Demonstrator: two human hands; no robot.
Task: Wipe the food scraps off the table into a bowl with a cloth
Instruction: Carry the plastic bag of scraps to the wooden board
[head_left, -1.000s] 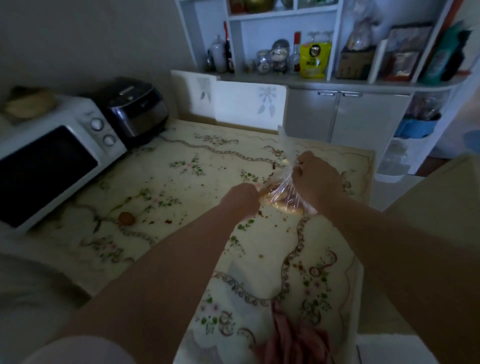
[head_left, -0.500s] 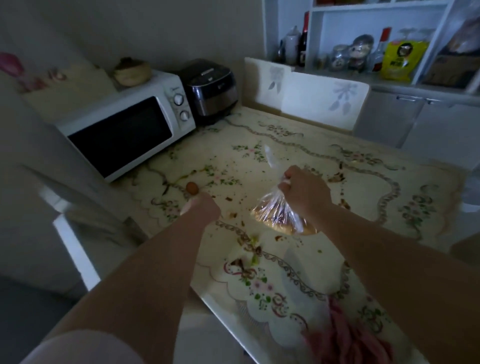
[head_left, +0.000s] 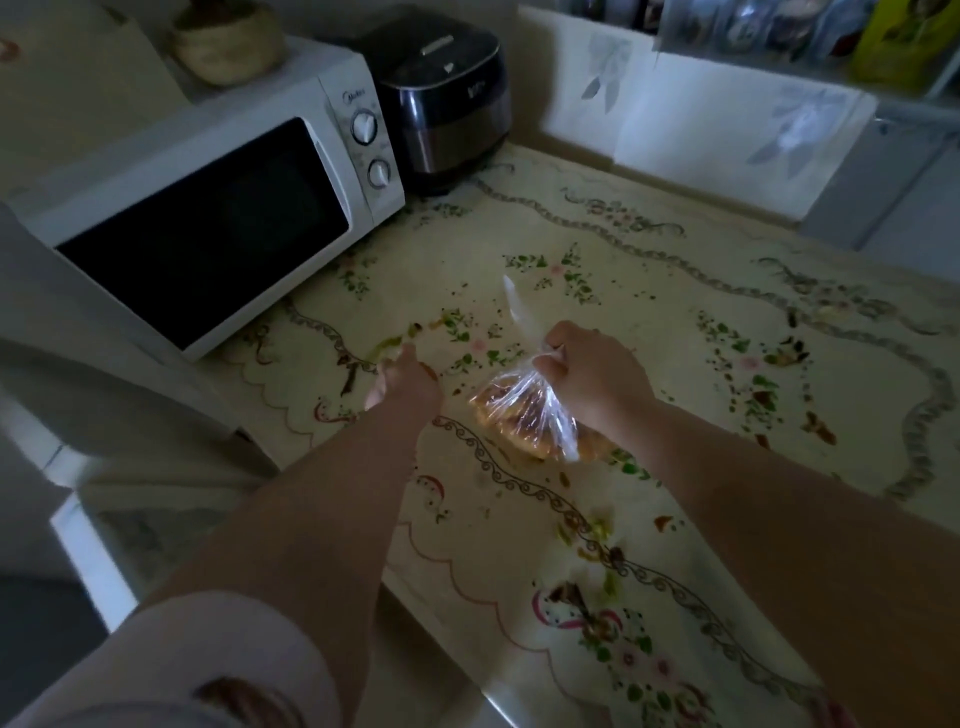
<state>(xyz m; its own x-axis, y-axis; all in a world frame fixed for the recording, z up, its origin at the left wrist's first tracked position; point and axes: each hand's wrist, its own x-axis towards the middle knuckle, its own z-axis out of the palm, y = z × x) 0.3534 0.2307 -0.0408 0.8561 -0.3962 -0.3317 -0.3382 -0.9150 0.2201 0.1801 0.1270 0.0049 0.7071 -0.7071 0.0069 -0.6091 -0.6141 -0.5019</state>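
Observation:
Food scraps lie scattered over the flowered tablecloth (head_left: 654, 332): green bits (head_left: 393, 343) by the microwave, more (head_left: 597, 543) near the front edge, brown bits (head_left: 768, 399) at the right. My right hand (head_left: 592, 374) grips the twisted neck of a clear plastic bag (head_left: 524, 415) of golden baked goods, which rests on the table. My left hand (head_left: 408, 379) reaches down left of the bag, fingers curled over a small brown thing (head_left: 429, 370); whether it grips it is hidden. A sliver of pink cloth (head_left: 837, 714) shows at the bottom right corner.
A white microwave (head_left: 208, 208) stands at the table's left, with a brownish bowl-shaped vessel (head_left: 228, 41) on top. A dark rice cooker (head_left: 447, 98) sits behind it. White boards (head_left: 727, 119) line the far edge. The table's near-left edge (head_left: 431, 644) drops off below my left arm.
My left hand has moved from the bag to the left, onto the small brown thing near the microwave. My right hand still holds the bag. The view has swung left and closer.

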